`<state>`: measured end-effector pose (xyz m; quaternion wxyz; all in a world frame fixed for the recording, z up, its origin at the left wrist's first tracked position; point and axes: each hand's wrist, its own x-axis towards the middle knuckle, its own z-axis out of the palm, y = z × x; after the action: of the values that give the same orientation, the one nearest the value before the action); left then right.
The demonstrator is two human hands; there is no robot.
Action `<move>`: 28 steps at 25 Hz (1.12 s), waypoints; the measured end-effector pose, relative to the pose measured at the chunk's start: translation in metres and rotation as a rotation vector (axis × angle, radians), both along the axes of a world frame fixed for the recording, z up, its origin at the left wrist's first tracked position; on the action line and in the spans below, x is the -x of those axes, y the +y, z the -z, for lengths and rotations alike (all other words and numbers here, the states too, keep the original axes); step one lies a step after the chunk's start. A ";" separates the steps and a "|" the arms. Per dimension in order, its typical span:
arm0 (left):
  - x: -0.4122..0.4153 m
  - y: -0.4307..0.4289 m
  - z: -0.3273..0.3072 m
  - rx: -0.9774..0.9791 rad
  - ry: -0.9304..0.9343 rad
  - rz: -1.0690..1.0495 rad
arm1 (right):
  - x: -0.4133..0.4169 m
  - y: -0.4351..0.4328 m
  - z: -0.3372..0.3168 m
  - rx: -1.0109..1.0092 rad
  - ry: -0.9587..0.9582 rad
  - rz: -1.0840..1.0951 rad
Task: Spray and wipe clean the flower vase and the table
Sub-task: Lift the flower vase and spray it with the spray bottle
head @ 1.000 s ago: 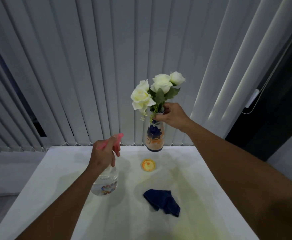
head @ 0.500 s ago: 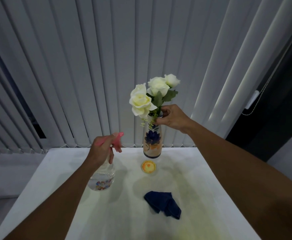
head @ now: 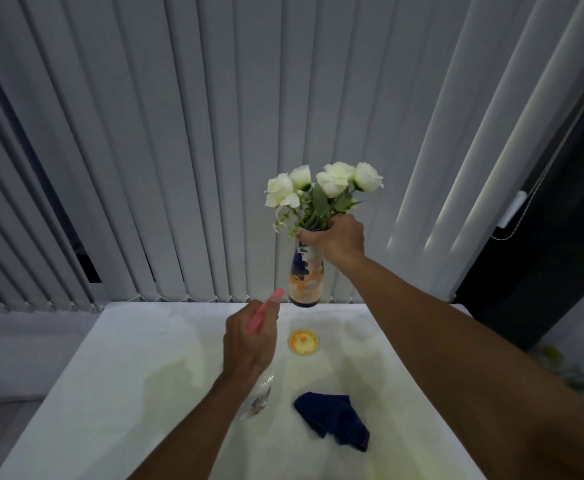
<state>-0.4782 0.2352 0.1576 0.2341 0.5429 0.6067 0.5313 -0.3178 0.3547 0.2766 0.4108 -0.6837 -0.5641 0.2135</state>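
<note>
My right hand [head: 339, 239] grips the neck of a slim flower vase [head: 303, 280] painted blue and orange, holding it above the far edge of the white table [head: 117, 393]. White roses [head: 323, 183] stand in it. My left hand [head: 250, 341] is wrapped around a clear spray bottle [head: 257, 396] with a pink nozzle [head: 265, 311]; the nozzle points up at the vase's lower part, a short gap away. A dark blue cloth [head: 333, 419] lies crumpled on the table near the middle.
A small round yellow-orange coaster [head: 303, 342] lies on the table below the vase. Grey vertical blinds [head: 179, 150] hang right behind the table. A dark panel [head: 540, 254] stands at the right. The table's left edge drops to a grey floor.
My left hand has swung the spray bottle to the right, closer to the vase. My right hand has turned the vase, and the roses now lean more to the right.
</note>
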 end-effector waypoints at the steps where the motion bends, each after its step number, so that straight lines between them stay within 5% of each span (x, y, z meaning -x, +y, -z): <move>1: -0.005 -0.002 0.001 -0.002 -0.015 -0.015 | 0.003 0.000 0.000 0.001 0.009 0.009; 14: -0.009 0.006 0.020 0.033 0.079 0.051 | 0.007 0.004 0.018 0.050 0.011 0.050; 28: 0.071 0.025 0.103 0.207 -0.144 0.176 | -0.025 0.009 0.076 0.117 -0.038 -0.005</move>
<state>-0.5487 0.2599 0.0544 0.3775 0.5273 0.5900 0.4809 -0.2931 0.3634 0.2007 0.3588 -0.7091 -0.5600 0.2342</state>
